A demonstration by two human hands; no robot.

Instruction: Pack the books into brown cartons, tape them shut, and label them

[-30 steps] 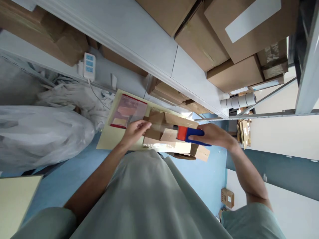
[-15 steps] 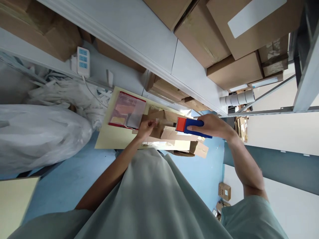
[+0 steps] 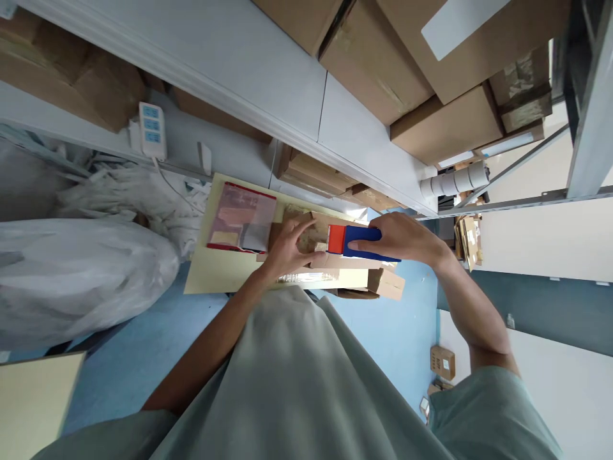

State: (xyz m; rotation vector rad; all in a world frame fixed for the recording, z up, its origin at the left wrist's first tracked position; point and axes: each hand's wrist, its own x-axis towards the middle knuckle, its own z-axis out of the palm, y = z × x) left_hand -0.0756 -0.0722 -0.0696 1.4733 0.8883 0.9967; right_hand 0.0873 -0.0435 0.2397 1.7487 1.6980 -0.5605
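Observation:
My right hand [image 3: 407, 237] grips a tape dispenser [image 3: 337, 239] with a red head and a blue body. Its red end is over a cardboard box [image 3: 310, 239] that lies on a pale yellow board [image 3: 204, 273]. On the near left part of the box, my left hand [image 3: 286, 250] has its thumb and fingers spread apart around the box top, just left of the dispenser. A clear pouch with red edges [image 3: 246, 217] lies left of the box, with papers or cards showing through.
An open cardboard box [image 3: 383, 283] is beyond the board's right end. Grey shelving [image 3: 287, 83] with stacked cartons [image 3: 378, 61] overhangs the far side. A white power strip [image 3: 153, 131] and a large plastic-wrapped bundle [image 3: 86, 278] are at left.
My left hand has gone from a pinch to spread fingers and moved slightly right. The dispenser in my right hand has shifted a little left. The view has tilted slightly.

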